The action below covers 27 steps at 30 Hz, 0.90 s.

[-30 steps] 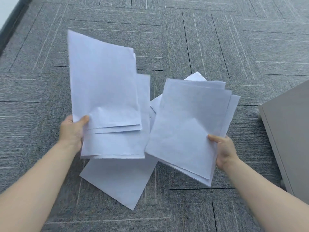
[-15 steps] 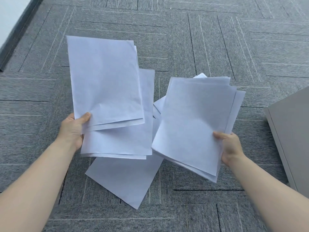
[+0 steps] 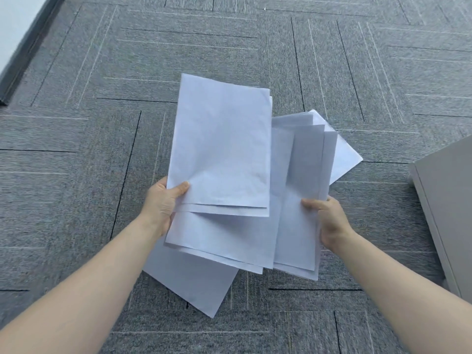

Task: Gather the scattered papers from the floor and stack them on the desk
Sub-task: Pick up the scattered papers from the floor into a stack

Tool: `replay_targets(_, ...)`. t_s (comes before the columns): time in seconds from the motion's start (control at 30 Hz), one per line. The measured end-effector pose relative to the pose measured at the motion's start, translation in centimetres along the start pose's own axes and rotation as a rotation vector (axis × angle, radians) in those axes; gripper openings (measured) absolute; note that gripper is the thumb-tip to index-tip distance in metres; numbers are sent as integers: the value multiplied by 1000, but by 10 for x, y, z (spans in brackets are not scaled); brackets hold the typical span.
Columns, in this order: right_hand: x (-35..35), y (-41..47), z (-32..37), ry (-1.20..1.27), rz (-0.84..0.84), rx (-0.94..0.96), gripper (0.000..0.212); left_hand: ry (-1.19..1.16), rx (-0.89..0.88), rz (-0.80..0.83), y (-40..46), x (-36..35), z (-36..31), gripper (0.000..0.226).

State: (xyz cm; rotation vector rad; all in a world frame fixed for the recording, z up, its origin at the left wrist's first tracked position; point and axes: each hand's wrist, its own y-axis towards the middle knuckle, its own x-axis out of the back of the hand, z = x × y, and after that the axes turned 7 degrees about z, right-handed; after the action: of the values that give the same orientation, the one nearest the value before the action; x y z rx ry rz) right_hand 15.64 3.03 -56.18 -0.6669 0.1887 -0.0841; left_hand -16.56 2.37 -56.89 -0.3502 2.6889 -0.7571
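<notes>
Running along the far left edge is a dark skirting strip [image 3: 28,54] against a pale wall [image 3: 15,24], and from there grey carpet tiles [image 3: 76,175] with thin light and dark lines cover the floor across the whole view. A bare left forearm reaches in from the lower left, and the left hand [image 3: 161,208] is closed on the lower left corner of a loose bundle of white papers [image 3: 222,154], thumb lying on top of the upper sheet and the other fingers hidden beneath. That bundle is held up over the carpet, fanned unevenly, its top sheets standing tall and slightly curved while lower sheets stick out below and toward the person; one sheet [image 3: 194,284] juts out under the bundle at an angle, and whether it hangs from the bundle or lies on the carpet cannot be told. Overlapped by the right edge of this bundle is a second bundle of white sheets [image 3: 301,200], also fanned, its far corners splayed out toward the right. The right hand [image 3: 329,221] grips this second bundle at its right edge, thumb on top pressing the paper, fingers underneath out of sight, with the bare right forearm coming in from the lower right. At the far right edge stands the corner of a pale grey cabinet [image 3: 449,200], well apart from the papers.
</notes>
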Motion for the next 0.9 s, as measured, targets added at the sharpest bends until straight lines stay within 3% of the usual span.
replay_targets(0.23,-19,-6,-3,87,77,-9,13,164,-26,34,-5,-14,17,27)
replay_targets(0.43,-23,-6,-2,29,76,-13,31,275,35,141,-9,-20,24,36)
replay_targets(0.6,-20,-4,-2,63,184,-10,49,367,-51,151,-15,-26,22,43)
replay_targets(0.73,-22,1,-5,-118,125,62,28,365,-94,174,-19,-31,23,52)
replay_targets(0.9,-19,7,-12,-184,78,13,17,344,-99,214,-21,-33,21,53)
